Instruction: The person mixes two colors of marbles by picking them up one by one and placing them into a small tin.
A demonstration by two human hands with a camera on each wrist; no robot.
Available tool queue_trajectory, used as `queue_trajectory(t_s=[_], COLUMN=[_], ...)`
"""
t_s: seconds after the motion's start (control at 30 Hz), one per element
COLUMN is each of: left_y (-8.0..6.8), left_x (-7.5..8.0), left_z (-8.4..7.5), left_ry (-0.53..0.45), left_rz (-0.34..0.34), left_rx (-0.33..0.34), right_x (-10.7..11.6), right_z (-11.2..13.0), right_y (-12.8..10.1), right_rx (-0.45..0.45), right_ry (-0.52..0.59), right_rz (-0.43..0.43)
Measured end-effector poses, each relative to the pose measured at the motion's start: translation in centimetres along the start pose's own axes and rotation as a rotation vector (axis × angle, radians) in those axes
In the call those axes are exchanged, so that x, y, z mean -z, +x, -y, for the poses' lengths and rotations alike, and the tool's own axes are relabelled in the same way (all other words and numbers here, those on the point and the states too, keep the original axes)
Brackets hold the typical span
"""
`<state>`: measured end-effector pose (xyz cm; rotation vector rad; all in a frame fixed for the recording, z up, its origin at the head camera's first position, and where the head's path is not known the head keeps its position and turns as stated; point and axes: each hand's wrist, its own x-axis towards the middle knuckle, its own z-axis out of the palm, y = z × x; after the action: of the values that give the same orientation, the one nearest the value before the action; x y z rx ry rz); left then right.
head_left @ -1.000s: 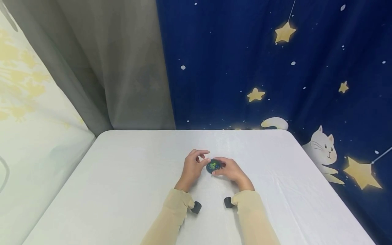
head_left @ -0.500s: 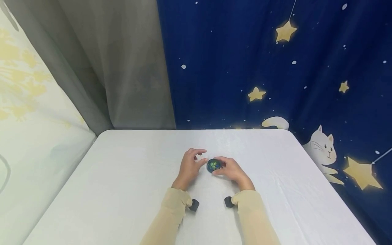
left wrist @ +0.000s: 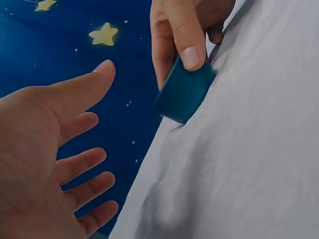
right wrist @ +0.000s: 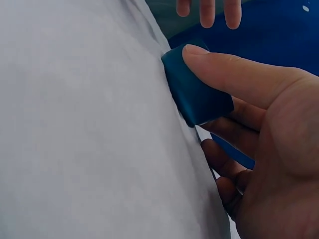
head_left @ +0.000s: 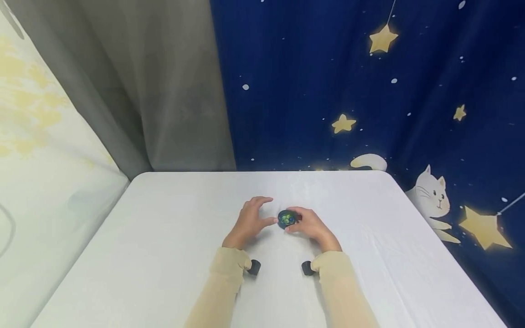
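A short, round teal piece (head_left: 286, 219) with a green and blue pattern on its top sits near the middle of the white table. My right hand (head_left: 312, 226) grips it from the right, thumb on the near side and fingers on the far side. The right wrist view shows the smooth side wall of the teal piece (right wrist: 197, 87) under the thumb, its lower edge at the table. To its left is my left hand (head_left: 250, 222), thumb and fingers spread apart and holding nothing. Its thumb tip is close to the teal piece in the head view.
The white table (head_left: 172, 282) has a slightly wrinkled cover. Behind it hang a grey curtain (head_left: 180, 91) and a dark blue curtain (head_left: 295, 91) with stars and a white cat. Black wrist devices (head_left: 254, 267) show on both cuffs.
My left hand has drawn back to the left from the teal piece, its fingers and thumb spreading wider. My right hand keeps its grip in nearly the same place.
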<state>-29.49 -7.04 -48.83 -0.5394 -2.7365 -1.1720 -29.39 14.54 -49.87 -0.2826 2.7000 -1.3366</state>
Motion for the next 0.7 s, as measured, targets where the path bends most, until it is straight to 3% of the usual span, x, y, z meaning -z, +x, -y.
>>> queue_trajectory(t_s=[0.2,0.4,0.7], left_y=[-0.1,-0.1,-0.5], left_x=[0.1,0.5,0.0], left_z=[0.2,0.4,0.0], left_ry=[0.035,0.035,0.150], left_rz=[0.051,0.048,0.120], left_rx=[0.015,0.018,0.009], right_x=[0.4,1.1,1.9], right_z=[0.0,0.3,-0.1], right_y=[0.2,0.6,-0.1], right_rx=[0.025,0.056,0.097], right_ry=[-0.037,-0.129,-0.368], right_rz=[0.066,0.144,0.083])
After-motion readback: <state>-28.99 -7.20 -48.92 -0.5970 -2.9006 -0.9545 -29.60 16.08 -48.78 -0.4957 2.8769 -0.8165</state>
